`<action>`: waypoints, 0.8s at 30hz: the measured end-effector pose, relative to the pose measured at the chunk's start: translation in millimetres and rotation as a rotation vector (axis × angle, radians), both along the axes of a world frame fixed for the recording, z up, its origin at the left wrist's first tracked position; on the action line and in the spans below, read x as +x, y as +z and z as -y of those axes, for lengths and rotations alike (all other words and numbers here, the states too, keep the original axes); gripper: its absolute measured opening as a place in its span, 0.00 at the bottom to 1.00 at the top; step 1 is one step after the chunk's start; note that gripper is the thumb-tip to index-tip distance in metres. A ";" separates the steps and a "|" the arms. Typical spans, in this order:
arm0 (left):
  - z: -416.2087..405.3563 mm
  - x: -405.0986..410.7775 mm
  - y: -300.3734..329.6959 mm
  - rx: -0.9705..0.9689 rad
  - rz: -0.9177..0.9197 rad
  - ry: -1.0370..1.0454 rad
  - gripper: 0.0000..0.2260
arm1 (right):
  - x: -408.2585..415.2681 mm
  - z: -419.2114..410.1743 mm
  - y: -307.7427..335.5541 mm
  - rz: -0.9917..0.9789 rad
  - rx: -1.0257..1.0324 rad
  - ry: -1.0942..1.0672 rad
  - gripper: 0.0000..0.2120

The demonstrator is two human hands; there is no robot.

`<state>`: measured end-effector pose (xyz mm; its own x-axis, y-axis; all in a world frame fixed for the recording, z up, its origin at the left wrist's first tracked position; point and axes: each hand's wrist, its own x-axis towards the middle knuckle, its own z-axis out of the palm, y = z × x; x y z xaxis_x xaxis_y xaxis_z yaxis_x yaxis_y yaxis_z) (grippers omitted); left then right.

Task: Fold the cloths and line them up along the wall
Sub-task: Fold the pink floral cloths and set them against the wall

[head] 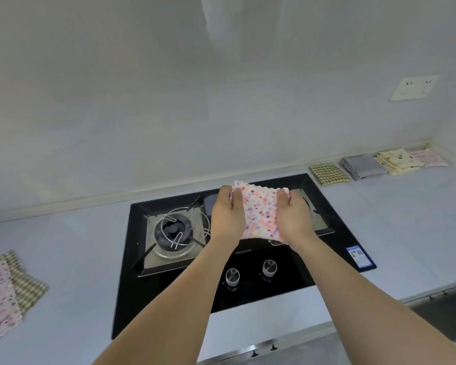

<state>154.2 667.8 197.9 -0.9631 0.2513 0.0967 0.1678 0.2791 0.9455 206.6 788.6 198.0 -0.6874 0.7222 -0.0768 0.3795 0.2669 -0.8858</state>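
Over the middle of the hob (327,248) we hold the pink spotted cloth (259,209) up between both hands — the left hand (228,214) pinches its left top corner, the right hand (295,214) its right top corner, and it hangs lengthwise toward us. Our row of folded cloths (374,165) lies along the wall at the counter's far right corner, so the right hand is nearer. Unfolded cloths (8,293) wait at the counter's left edge.
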 end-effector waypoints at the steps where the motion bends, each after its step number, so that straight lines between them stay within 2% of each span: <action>1: -15.4 -0.8 -4.3 0.003 0.008 -0.027 0.10 | 2.5 -13.6 -3.2 -0.013 -0.005 -0.025 0.20; 7: -126.7 8.2 -18.5 0.005 0.099 -0.122 0.11 | 27.3 -118.6 -16.0 -0.044 0.009 -0.127 0.16; 10: -189.2 19.0 -18.4 -0.028 0.078 -0.165 0.11 | 38.7 -180.4 -21.2 -0.041 0.011 -0.158 0.15; 14: -275.5 31.1 -17.5 -0.042 0.071 -0.126 0.09 | 47.8 -267.4 -23.1 -0.043 0.036 -0.135 0.14; 18: -348.5 49.2 -19.4 0.010 0.143 -0.085 0.11 | 58.0 -343.8 -21.0 -0.007 0.037 -0.087 0.15; 21: -388.7 48.9 -16.2 -0.004 0.131 -0.099 0.12 | 60.6 -387.1 -20.6 0.000 0.020 -0.068 0.16; 24: -426.9 35.0 -19.7 -0.044 0.186 -0.171 0.09 | 58.0 -427.3 -18.8 -0.003 0.015 -0.077 0.16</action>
